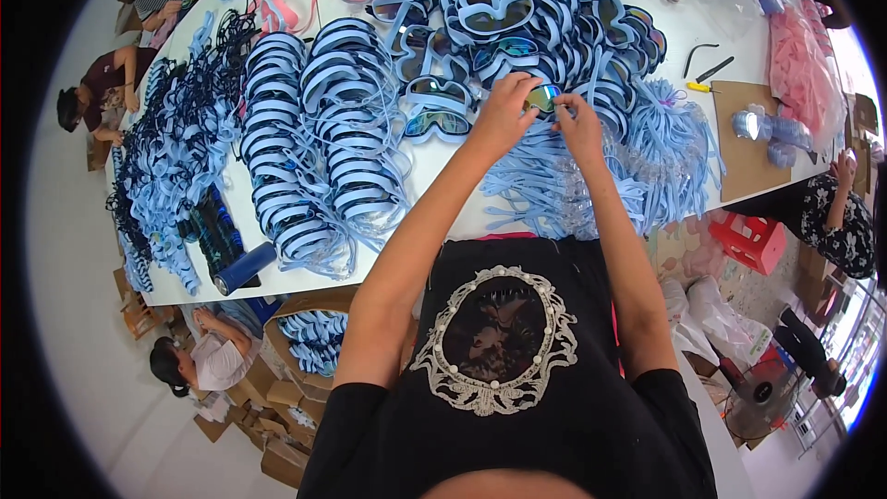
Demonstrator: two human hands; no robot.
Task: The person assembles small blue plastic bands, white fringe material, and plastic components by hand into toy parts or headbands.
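My left hand (506,113) grips the left side of a pair of swim goggles (543,98) with a mirrored yellow-green lens. My right hand (579,132) pinches at their right edge; its fingertips partly hide what they press on. Right below my hands lies a heap of light blue straps (531,189) with clear plastic ends, and a further strap bundle (673,129) fans out to the right. Beyond my hands rises a big pile of blue-framed goggles (504,14). Another pair of goggles (437,123) rests on the table just left of my left hand.
Two long rows of stacked goggles (277,148) stand left, beside a tangle of dark and light blue straps (189,134). A dark blue bottle (245,268) lies at the table's front edge. Right are a yellow-handled tool (699,87), cardboard (744,162) and pink bagged pieces (796,55). Other people sit around.
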